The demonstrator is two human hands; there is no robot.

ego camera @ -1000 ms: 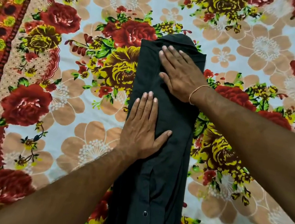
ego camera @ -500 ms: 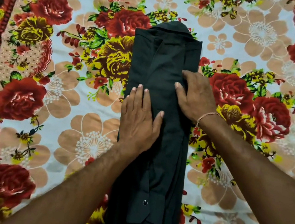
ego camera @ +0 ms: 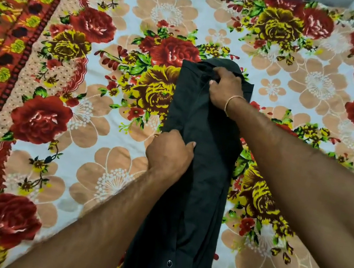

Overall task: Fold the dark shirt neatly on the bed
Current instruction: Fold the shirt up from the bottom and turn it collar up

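Change: both hands have left their flat press on the cloth and now gather it; the right one has gone up to the collar end.
Right hand (ego camera: 224,88): fingers curled, pinching bunched fabric just below the collar (ego camera: 218,62); a thin thread band (ego camera: 233,100) circles the wrist.
Left hand (ego camera: 170,153): fingers tucked under the shirt's left edge, thumb on top, holding a fold of cloth at mid-length.
Dark shirt (ego camera: 203,183): matte black woven cloth, folded into a long narrow strip with soft creases; a cuff with a small shiny button (ego camera: 169,263) lies at the near end. It runs from the middle of the bed toward the near edge.
Bedsheet (ego camera: 109,124): thin printed cotton, pale ground with large red, yellow and peach flowers; a red patterned border band (ego camera: 11,26) lies along the left side.
Open room: broad flat sheet on both sides of the strip and beyond the collar.
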